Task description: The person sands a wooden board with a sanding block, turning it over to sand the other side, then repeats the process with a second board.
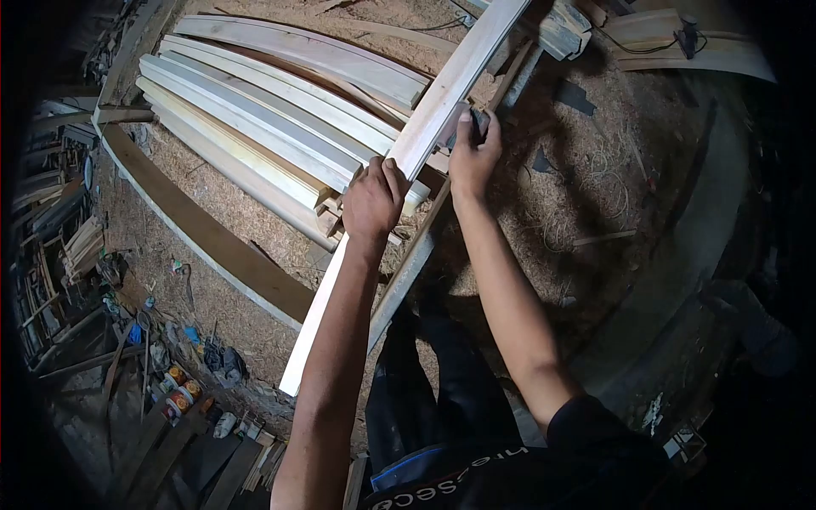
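A long pale wooden plank (463,64) runs diagonally from the top of the view down to the lower left. My left hand (371,200) is closed over it near its middle, knuckles up. Farther up, my right hand (473,157) grips a small dark block (480,121), which looks like a sanding block, right at the plank's right edge. Thumb and fingers cover part of the block. Several more pale wooden strips (263,115) lie side by side to the left of my hands, their near ends close to my left hand.
A narrow beam (408,263) passes beneath the plank. To the left, a curved board (200,221) edges the sawdust-covered floor. Dark flat scraps (575,98) lie at right. Cans (181,397) and wood offcuts clutter the lower left. Behind, a corded tool (688,38) rests on a board.
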`<state>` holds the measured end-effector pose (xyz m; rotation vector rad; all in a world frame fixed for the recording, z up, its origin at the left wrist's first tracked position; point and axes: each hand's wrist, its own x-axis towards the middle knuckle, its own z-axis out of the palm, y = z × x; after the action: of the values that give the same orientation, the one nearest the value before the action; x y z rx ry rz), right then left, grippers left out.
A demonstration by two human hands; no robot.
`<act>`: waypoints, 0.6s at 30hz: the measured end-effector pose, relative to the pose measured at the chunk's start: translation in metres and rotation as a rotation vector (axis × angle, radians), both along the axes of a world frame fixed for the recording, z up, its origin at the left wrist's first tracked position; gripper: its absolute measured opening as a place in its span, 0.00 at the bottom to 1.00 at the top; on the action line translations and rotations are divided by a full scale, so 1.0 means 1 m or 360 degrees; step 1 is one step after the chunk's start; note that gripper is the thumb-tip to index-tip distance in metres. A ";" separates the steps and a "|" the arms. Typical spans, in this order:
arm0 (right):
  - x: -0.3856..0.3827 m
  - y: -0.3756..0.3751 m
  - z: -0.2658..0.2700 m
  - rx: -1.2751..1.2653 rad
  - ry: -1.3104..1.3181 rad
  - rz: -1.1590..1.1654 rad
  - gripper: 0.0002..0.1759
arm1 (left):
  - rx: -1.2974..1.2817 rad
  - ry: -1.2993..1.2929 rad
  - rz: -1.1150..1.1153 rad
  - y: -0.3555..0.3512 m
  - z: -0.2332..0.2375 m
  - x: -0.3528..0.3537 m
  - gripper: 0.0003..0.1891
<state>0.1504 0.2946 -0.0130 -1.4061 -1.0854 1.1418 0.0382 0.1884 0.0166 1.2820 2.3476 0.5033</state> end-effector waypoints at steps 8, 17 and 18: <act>-0.003 -0.055 0.003 -0.0032 -0.0037 0.0092 0.32 | -0.0088 -0.0086 0.0023 0.000 -0.002 -0.002 0.22; 0.005 0.015 -0.003 0.0045 -0.0057 0.0053 0.32 | -0.0107 -0.0088 0.0028 0.001 0.016 -0.001 0.24; 0.006 0.015 -0.004 0.0048 -0.0066 0.0049 0.32 | -0.0114 -0.0055 0.0031 0.001 0.013 0.000 0.23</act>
<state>0.1566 0.3092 -0.0173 -1.3996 -1.1522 1.1182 0.0382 0.1893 0.0300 1.2097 2.3303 0.4401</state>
